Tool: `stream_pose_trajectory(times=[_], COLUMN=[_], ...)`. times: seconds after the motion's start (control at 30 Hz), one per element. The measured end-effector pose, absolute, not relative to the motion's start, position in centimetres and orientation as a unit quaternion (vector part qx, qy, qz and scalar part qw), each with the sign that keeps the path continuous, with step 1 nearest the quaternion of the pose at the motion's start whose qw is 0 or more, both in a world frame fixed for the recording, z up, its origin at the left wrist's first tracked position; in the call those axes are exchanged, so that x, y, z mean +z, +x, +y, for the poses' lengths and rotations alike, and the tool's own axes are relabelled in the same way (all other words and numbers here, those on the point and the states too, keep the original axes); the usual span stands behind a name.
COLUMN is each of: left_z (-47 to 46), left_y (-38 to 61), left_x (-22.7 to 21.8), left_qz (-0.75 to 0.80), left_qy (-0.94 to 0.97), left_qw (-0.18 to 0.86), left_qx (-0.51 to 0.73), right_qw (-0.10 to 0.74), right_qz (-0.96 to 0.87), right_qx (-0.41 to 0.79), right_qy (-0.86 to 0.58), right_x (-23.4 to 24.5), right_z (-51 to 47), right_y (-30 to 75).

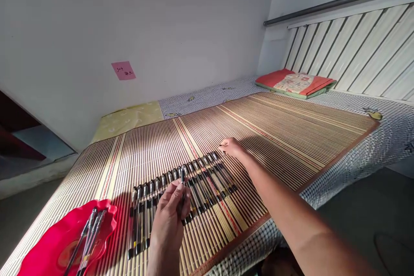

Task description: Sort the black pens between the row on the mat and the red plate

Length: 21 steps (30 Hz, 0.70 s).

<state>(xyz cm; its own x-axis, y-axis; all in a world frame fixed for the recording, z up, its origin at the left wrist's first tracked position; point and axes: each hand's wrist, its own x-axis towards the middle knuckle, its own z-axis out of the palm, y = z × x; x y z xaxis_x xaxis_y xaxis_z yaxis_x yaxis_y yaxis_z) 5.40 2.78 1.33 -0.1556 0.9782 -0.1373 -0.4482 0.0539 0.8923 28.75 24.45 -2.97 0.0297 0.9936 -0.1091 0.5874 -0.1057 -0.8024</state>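
Note:
Upright in the closed fingers of my left hand (171, 209) is a pen (183, 176), its clear and dark end pointing up. My right hand (232, 147) reaches past the far right end of a row of black pen caps (170, 177). Its fingers are pinched together, low over the mat, and a small dark bit shows at their tips; I cannot make out what it is. Below the caps lies a matching row of capless pens (207, 185), side by side. My left hand hides the middle of that row.
A red scalloped dish (48, 237) with several pens (87, 241) stands at the lower left. The striped bamboo mat (274, 138) covers a bed with a checked sheet (396, 125). At the back right lies a folded red and floral cloth (296, 83). A pink note (123, 70) is on the wall.

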Motion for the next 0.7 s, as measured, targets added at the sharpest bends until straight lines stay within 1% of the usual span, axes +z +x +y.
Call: stream_pose_trajectory(times=[0.1, 0.2, 0.47, 0.7], left_z=[2.9, 3.0, 3.2, 3.0], left_y=[5.5, 5.6, 5.2, 5.3], left_x=[1.3, 1.3, 0.8, 1.0], left_qz=[0.442, 0.439, 0.444, 0.447], left_qy=[0.292, 0.288, 0.282, 0.279], left_qw=[0.581, 0.584, 0.576, 0.584], left_qx=[0.618, 0.619, 0.625, 0.618], right_qw=[0.222, 0.186, 0.142, 0.131], right_qz=[-0.623, -0.640, -0.660, -0.670], right_qx=[0.346, 0.336, 0.318, 0.321], right_qy=[-0.665, -0.666, -0.666, -0.657], right_x=[-3.3, -3.6, -3.1, -3.6], right_z=[25.2, 25.1, 25.1, 25.2], right_y=[27.9, 27.4, 28.4, 28.2])
